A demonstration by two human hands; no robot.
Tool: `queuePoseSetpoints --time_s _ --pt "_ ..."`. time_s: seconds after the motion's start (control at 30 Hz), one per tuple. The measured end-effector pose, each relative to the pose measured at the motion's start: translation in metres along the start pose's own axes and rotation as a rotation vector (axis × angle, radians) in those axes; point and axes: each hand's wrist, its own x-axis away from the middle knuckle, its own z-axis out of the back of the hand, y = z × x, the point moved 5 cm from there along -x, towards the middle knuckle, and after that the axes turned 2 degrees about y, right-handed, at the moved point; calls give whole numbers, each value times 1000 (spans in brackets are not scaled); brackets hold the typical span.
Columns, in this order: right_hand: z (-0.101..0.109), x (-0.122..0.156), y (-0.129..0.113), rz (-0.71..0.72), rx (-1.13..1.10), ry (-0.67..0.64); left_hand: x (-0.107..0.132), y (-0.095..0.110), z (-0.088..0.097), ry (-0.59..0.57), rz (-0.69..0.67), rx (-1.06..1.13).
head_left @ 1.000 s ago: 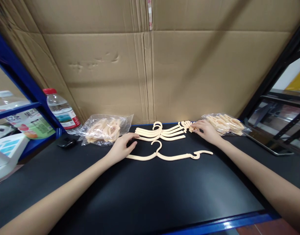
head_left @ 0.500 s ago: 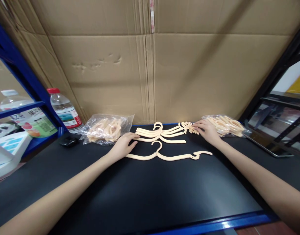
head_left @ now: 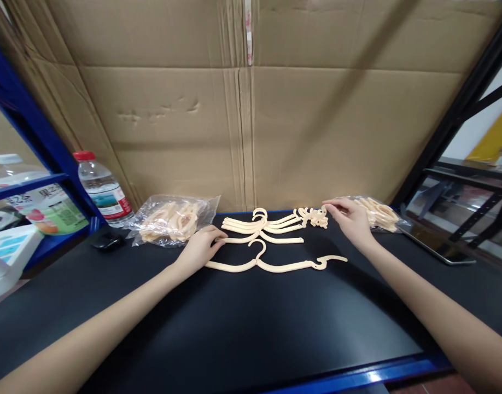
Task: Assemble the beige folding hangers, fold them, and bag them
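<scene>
My left hand (head_left: 199,250) pinches the left end of a cream plastic hanger (head_left: 281,239), which lies at the near side of a stack of similar hangers (head_left: 239,225). Closer to me lies another hanger (head_left: 234,268) with a wavy hooked piece (head_left: 331,259) at its right end; its left end is partly behind my left hand. My right hand (head_left: 351,220) is closed, thumb and fingertips together, on a small cream hooked piece (head_left: 325,209) at the edge of a pile of such pieces (head_left: 312,219). Fingers partly hide that piece.
Clear bags of cream parts lie at left (head_left: 173,219) and right (head_left: 380,213). A red-capped bottle (head_left: 105,189), a black mouse (head_left: 107,241) and a blue rack (head_left: 64,176) stand left. A dark tablet-like panel (head_left: 435,246) lies right. Cardboard (head_left: 173,131) walls the back.
My left hand has drawn the near hanger slightly toward me, away from the stack. My right hand has lifted a little at the pile, its fingertips now together. The view has shifted slightly.
</scene>
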Motion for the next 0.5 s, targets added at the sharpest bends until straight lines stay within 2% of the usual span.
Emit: queuePoseSetpoints --time_s 0.13,0.2,0.37,0.5 --pt "-4 9 -13 -207 -272 -71 0 11 8 43 -23 -3" --pt "-6 14 -19 -265 -372 -97 0 17 13 85 -40 -6" --pt "-11 23 -31 -330 -490 -116 6 29 21 180 -83 2" --pt "-14 28 -32 -466 -579 -91 16 37 26 246 -91 14"
